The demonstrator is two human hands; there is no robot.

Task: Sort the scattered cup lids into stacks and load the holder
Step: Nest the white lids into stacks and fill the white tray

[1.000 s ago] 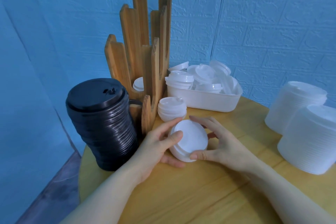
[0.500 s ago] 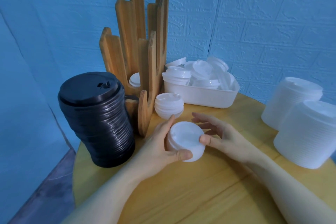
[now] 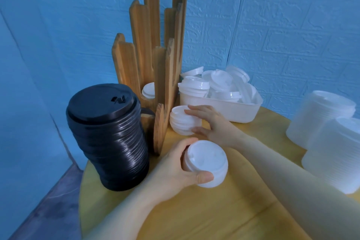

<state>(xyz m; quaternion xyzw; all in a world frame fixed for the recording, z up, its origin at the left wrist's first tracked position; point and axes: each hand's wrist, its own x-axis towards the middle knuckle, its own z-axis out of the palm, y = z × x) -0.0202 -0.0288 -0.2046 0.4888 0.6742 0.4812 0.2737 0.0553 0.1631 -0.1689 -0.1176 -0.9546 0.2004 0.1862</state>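
left hand [image 3: 175, 169] gripping lid stack [image 3: 208, 163], right hand [image 3: 212, 122] on second stack [image 3: 181, 121]

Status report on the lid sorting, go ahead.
Left hand grips small white lid stack. Right hand closing round second white stack beside wooden holder. Black lid stack crowds holder's left side.

White lid stacks [image 3: 206, 163] lie before the upright wooden holder [image 3: 155, 60]

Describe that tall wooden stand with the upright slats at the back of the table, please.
The wooden slatted holder looks like light brown wood: upright planks of different heights forming open slots. It stands upright near the blue wall, between the black lid stack and the white plastic tub. A few white lids sit low in one slot.
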